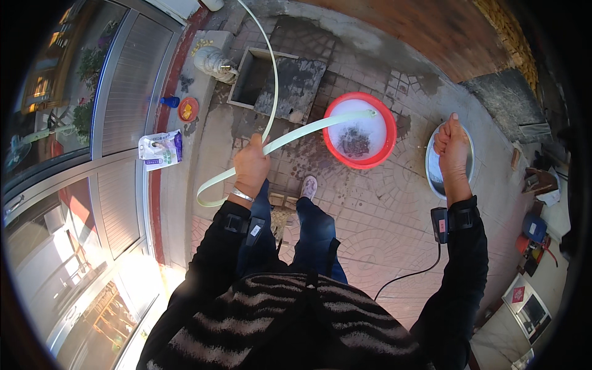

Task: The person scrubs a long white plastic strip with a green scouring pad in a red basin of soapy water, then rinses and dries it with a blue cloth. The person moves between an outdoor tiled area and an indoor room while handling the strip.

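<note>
My left hand point(252, 162) is closed around a long, pale green flat strip point(300, 132); its material is unclear. One length loops below the hand, another arcs up past the top of the view. The strip's end lies over a red plastic basin point(393, 134) of sudsy water, where a dark thing shows in the foam. My right hand point(451, 138) is raised at the right with its fingers curled, above an oval metal basin or tray point(432, 171) that it partly hides. Whether anything small is between those fingers cannot be told.
An open floor pit point(249, 78) with a dark cover panel point(296, 88) lies beyond my feet. Along the left ledge are a white and purple pouch point(161, 150), an orange dish point(188, 110), a blue cup-like thing point(170, 101) and a wrapped bundle point(212, 62). Glazed doors stand at left.
</note>
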`<action>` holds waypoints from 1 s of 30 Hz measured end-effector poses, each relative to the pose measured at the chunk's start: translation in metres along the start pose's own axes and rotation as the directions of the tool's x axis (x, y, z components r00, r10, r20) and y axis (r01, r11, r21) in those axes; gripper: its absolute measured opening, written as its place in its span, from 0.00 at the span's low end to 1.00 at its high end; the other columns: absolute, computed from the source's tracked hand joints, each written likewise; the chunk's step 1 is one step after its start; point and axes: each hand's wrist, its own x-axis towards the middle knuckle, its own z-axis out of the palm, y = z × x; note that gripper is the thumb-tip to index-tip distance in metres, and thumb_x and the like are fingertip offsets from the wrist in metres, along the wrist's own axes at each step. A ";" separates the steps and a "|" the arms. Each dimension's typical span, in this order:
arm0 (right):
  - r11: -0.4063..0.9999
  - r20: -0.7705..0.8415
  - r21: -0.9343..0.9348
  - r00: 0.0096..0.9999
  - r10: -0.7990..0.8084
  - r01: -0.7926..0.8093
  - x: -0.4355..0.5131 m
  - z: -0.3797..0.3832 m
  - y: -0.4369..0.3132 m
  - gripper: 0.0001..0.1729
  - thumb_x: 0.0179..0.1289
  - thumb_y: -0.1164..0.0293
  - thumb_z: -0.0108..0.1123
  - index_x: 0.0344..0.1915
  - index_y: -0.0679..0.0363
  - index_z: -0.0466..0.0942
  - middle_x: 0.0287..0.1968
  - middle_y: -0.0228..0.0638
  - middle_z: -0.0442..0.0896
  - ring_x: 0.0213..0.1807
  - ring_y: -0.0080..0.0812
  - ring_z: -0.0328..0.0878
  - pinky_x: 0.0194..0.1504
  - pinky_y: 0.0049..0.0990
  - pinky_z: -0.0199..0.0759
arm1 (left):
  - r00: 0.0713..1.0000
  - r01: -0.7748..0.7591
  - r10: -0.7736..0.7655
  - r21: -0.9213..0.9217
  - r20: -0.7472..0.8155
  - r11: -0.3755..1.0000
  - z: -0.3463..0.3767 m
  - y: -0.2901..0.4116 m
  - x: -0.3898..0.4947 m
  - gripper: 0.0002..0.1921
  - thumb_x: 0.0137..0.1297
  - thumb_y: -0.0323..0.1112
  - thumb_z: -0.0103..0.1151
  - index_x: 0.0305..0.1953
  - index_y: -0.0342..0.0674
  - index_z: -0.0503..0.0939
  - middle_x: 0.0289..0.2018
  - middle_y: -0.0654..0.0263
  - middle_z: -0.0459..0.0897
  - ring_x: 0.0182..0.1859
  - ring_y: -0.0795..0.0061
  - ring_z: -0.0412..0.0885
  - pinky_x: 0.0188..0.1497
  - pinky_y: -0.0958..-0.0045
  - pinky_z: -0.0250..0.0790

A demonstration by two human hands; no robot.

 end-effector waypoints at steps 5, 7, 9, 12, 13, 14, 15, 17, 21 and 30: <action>0.915 0.188 -0.191 0.929 -0.320 0.354 0.007 -0.032 -0.003 0.26 0.77 0.55 0.50 0.20 0.50 0.59 0.17 0.22 0.56 0.17 0.17 0.49 0.19 0.22 0.41 | 0.999 0.023 -0.023 0.016 -0.034 1.000 -0.007 -0.004 -0.020 0.09 0.70 0.39 0.57 0.39 0.42 0.73 0.23 0.52 0.81 0.26 0.46 0.81 0.26 0.52 0.72; 0.714 0.213 -0.526 0.884 -0.415 0.462 0.034 -0.049 0.042 0.23 0.76 0.57 0.52 0.23 0.57 0.69 0.19 0.23 0.64 0.21 0.20 0.58 0.23 0.23 0.54 | 0.998 0.043 -0.041 0.025 -0.042 0.999 -0.006 -0.010 -0.026 0.09 0.63 0.34 0.60 0.39 0.42 0.71 0.25 0.54 0.81 0.28 0.47 0.82 0.28 0.52 0.73; 0.368 0.252 -0.847 0.900 -0.356 0.383 0.068 -0.060 0.099 0.20 0.74 0.58 0.56 0.27 0.59 0.74 0.21 0.24 0.69 0.23 0.20 0.63 0.26 0.24 0.60 | 0.998 0.063 -0.062 0.019 -0.017 0.998 -0.003 -0.018 -0.035 0.10 0.59 0.30 0.62 0.38 0.42 0.70 0.26 0.55 0.82 0.29 0.48 0.83 0.29 0.53 0.74; 0.422 0.102 -0.890 0.978 -0.184 0.172 0.093 -0.074 0.148 0.14 0.69 0.58 0.61 0.34 0.58 0.78 0.24 0.26 0.75 0.26 0.25 0.70 0.32 0.29 0.69 | 0.998 0.037 -0.036 0.016 -0.059 0.999 0.004 -0.032 -0.035 0.10 0.60 0.31 0.62 0.39 0.42 0.71 0.26 0.55 0.82 0.29 0.48 0.83 0.29 0.54 0.75; 0.560 0.076 -0.819 0.992 -0.102 0.121 0.089 -0.071 0.157 0.13 0.68 0.59 0.62 0.38 0.57 0.78 0.24 0.25 0.75 0.26 0.26 0.71 0.33 0.29 0.70 | 0.998 0.041 -0.040 0.025 -0.052 0.999 0.004 -0.034 -0.039 0.08 0.63 0.33 0.61 0.38 0.43 0.72 0.24 0.55 0.81 0.27 0.48 0.82 0.27 0.54 0.73; 0.677 -0.005 -0.736 1.000 -0.014 0.006 0.085 -0.064 0.156 0.12 0.67 0.60 0.62 0.41 0.57 0.79 0.25 0.25 0.75 0.26 0.26 0.72 0.34 0.30 0.71 | 0.996 0.028 -0.026 0.029 -0.080 0.999 0.007 -0.036 -0.036 0.07 0.66 0.36 0.60 0.37 0.43 0.72 0.22 0.55 0.80 0.25 0.48 0.81 0.25 0.54 0.72; 0.752 0.087 -0.659 0.992 0.088 -0.009 0.077 -0.050 0.152 0.14 0.67 0.62 0.62 0.47 0.56 0.77 0.29 0.26 0.76 0.29 0.27 0.74 0.37 0.29 0.73 | 0.994 0.020 -0.017 0.028 -0.109 0.999 0.010 -0.038 -0.031 0.08 0.69 0.39 0.58 0.36 0.44 0.73 0.19 0.55 0.78 0.23 0.48 0.80 0.23 0.54 0.71; 0.848 0.195 -0.513 0.944 0.267 -0.134 0.047 -0.008 0.140 0.18 0.67 0.68 0.58 0.56 0.56 0.74 0.38 0.29 0.77 0.37 0.26 0.76 0.43 0.27 0.73 | 0.992 0.065 -0.059 0.049 -0.113 0.997 0.012 -0.038 -0.028 0.08 0.67 0.38 0.60 0.35 0.43 0.72 0.21 0.55 0.79 0.24 0.49 0.80 0.25 0.54 0.71; 0.957 0.434 -0.209 0.858 0.273 -0.199 -0.017 0.071 0.104 0.22 0.71 0.76 0.52 0.64 0.62 0.68 0.54 0.38 0.77 0.54 0.33 0.78 0.59 0.31 0.73 | 0.988 0.107 -0.102 0.037 -0.117 0.994 0.014 -0.032 -0.017 0.09 0.62 0.34 0.63 0.36 0.44 0.71 0.23 0.56 0.81 0.27 0.50 0.82 0.28 0.53 0.72; 0.703 0.445 0.457 0.825 0.350 -0.545 -0.075 0.190 0.130 0.13 0.74 0.73 0.55 0.54 0.67 0.72 0.58 0.47 0.78 0.64 0.45 0.74 0.73 0.43 0.60 | 0.992 0.053 -0.050 0.024 -0.120 0.998 0.017 -0.025 -0.009 0.09 0.60 0.31 0.61 0.40 0.44 0.74 0.27 0.57 0.82 0.28 0.49 0.81 0.28 0.53 0.72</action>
